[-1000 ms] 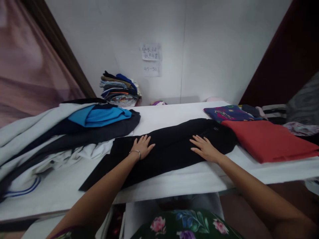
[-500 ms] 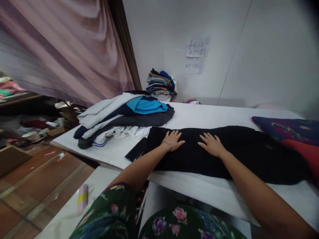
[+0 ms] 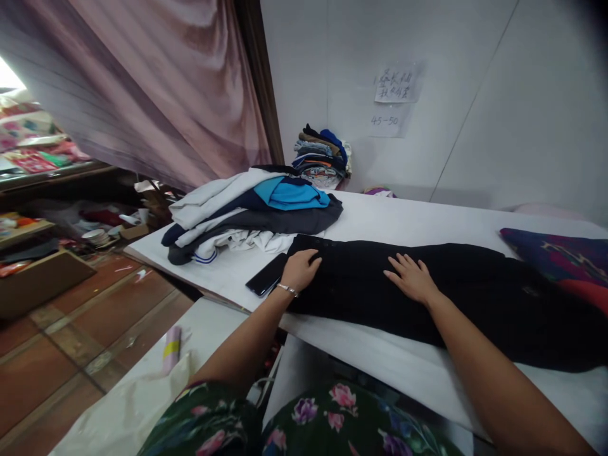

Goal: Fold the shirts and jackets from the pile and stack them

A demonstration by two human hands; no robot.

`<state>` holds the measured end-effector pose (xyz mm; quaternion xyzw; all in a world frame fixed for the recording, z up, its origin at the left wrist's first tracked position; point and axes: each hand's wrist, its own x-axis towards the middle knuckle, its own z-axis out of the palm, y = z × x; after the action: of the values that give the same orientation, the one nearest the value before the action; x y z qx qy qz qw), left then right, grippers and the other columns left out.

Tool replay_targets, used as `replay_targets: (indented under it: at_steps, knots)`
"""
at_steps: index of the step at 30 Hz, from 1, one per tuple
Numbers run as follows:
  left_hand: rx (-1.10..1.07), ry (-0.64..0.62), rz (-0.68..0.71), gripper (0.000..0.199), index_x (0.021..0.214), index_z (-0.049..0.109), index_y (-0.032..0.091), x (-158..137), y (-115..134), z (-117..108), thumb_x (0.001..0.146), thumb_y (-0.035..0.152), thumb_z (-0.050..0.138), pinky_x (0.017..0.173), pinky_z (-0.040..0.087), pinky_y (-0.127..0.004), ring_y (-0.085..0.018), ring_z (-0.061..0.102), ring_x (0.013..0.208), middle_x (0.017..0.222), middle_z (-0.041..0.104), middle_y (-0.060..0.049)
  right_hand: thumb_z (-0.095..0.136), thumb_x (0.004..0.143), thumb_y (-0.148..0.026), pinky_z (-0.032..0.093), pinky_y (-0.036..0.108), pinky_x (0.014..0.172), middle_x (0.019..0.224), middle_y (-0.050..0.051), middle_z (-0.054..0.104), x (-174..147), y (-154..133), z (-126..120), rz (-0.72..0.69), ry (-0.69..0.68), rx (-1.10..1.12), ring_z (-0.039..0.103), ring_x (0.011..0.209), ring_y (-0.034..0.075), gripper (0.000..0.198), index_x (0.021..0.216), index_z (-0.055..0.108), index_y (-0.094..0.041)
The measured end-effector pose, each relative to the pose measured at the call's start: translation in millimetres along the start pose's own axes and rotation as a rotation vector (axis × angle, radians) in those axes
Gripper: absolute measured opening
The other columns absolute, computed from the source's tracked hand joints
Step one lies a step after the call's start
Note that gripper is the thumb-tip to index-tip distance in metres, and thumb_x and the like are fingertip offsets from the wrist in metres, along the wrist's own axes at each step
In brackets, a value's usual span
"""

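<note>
A pair of black trousers (image 3: 361, 278), as it looks, lies lengthwise across the white table. My left hand (image 3: 300, 271) is at their left end, with its fingers bent and drawn together on the cloth; the fingertips are partly hidden. Flat on the middle of the trousers rests my right hand (image 3: 412, 278), fingers spread. Just left of my left hand lies a black phone (image 3: 266, 275), close to the trousers' end.
A heap of clothes (image 3: 247, 212) covers the table's left part. Behind it stands a folded stack of clothes (image 3: 323, 155). A patterned cloth (image 3: 560, 250) lies at right. Paper notes (image 3: 396, 85) hang on the wall. A lilac roll (image 3: 171, 348) stands on a lower surface.
My left hand has slid left to the trousers' end, and its spread fingers have drawn in. My right hand stays flat on the cloth. The view has shifted slightly left.
</note>
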<state>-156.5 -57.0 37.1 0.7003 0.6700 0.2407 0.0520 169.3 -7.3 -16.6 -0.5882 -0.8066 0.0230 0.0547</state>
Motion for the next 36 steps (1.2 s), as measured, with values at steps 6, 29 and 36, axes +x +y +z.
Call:
replay_targets:
  at_steps: [6,29,36]
  knots:
    - [-0.120,-0.083,-0.204,0.039,0.096,0.071,0.020,-22.7,-23.5,-34.5,0.088,0.047,0.043,0.073,0.045,-0.026,-0.019,0.065,0.082,0.087,0.072,-0.003,0.022,0.092,-0.061,0.019,0.052,0.112,0.150,0.009,0.035,-2.0,-3.0,-4.7,0.005,0.000,-0.022,0.024,0.141,0.027,0.065,0.142,0.040,-0.023]
    - [-0.442,0.004,-0.294,0.041,0.113,0.053,0.015,-44.0,0.6,15.3,0.076,0.029,0.062,0.068,0.042,-0.027,-0.016,0.057,0.074,0.080,0.058,0.000,0.044,0.092,-0.040,0.024,0.052,0.110,0.147,0.009,0.040,29.2,-92.1,-29.2,-0.436,-0.040,0.131,0.033,0.137,0.027,0.051,0.141,0.042,-0.024]
    - [-0.298,-0.064,-0.372,0.049,0.121,0.050,0.015,-28.2,-2.9,13.6,0.073,0.022,0.058,0.075,0.045,-0.030,-0.022,0.063,0.086,0.094,0.065,-0.007,0.040,0.094,-0.039,0.021,0.047,0.112,0.145,0.006,0.044,17.8,-100.3,-17.2,-0.440,-0.027,0.258,0.033,0.138,0.023,0.047,0.138,0.046,-0.024]
